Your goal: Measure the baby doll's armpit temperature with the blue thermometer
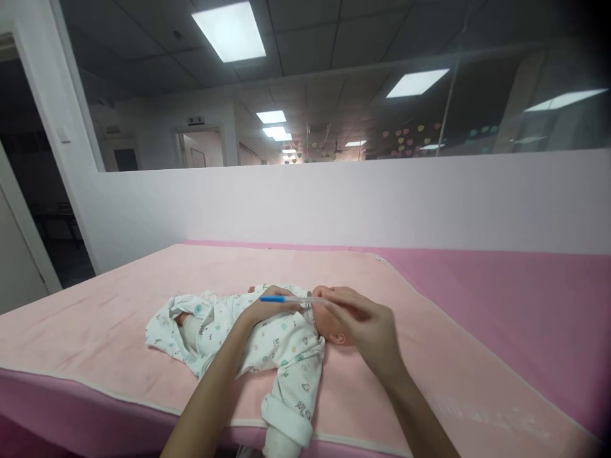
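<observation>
A baby doll in a white printed outfit lies on its back, its head to the right. Pinched in the fingers of my right hand is a slim clear stick with a blue end, held level over the doll's face and upper chest. The blue end points left and passes in front of my left hand. That hand lies on the doll's chest near the collar, fingers stretched toward the neck. My right hand covers part of the doll's face.
Under the doll is a peach mat with a pale edge, spread over a pink surface. A low white wall with a window above it runs along the back. At the far left is a doorway.
</observation>
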The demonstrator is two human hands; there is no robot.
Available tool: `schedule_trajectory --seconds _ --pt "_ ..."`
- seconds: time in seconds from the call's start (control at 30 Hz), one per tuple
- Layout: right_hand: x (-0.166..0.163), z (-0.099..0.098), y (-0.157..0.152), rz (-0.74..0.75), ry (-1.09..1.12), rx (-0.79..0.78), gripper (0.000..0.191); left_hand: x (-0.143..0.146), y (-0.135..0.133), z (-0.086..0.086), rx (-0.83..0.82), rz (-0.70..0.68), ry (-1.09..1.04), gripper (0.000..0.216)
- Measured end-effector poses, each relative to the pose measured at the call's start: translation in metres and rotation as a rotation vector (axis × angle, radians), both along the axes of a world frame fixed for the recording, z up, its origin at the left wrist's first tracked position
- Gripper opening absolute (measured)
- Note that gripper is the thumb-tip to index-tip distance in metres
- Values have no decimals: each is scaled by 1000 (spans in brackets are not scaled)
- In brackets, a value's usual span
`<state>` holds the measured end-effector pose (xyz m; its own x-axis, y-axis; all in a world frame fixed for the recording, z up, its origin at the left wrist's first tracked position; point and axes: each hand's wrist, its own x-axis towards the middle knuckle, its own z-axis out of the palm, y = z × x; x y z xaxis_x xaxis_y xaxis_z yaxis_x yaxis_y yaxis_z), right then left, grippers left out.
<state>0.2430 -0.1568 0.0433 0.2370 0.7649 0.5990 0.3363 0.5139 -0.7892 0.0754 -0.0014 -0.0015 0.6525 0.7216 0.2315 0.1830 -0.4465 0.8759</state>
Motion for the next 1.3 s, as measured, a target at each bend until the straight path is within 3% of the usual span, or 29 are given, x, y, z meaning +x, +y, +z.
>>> schedule_trajectory --seconds 0.13,0.23,0.33,0.43,0.67,0.83,0.93,1.0,1.13,1.3 --pt "32 -50 -59 -293 -65 -30 15 1 2 -1 -36 16 -20 28" --pt "49 -88 -90 -417 -149 -78 16 2 2 1 -50 -25 -2 25" --pt "53 -111 -97 -414 -316 -88 15 3 -1 4 -27 -47 35 30" --pt "47 -121 -82 -404 -511 -67 17 5 -6 6 19 -31 103 39" --pt "32 -119 -45 -535 -837 -146 25 8 -6 4 27 -9 91 35" --pt "6 -78 -30 -439 -834 -110 21 4 0 1 -20 -1 -27 32" --pt "-22 -49 0 -289 -776 17 19 2 1 0 -123 -11 -172 31" --pt "-40 -39 27 -218 -784 105 19 0 1 0 -194 -24 -263 29" --pt "-59 -50 66 -223 -880 99 36 0 5 -5 -297 18 -398 24" --pt "-59 -72 70 -198 -713 149 53 -1 16 -12 -350 90 -417 26"
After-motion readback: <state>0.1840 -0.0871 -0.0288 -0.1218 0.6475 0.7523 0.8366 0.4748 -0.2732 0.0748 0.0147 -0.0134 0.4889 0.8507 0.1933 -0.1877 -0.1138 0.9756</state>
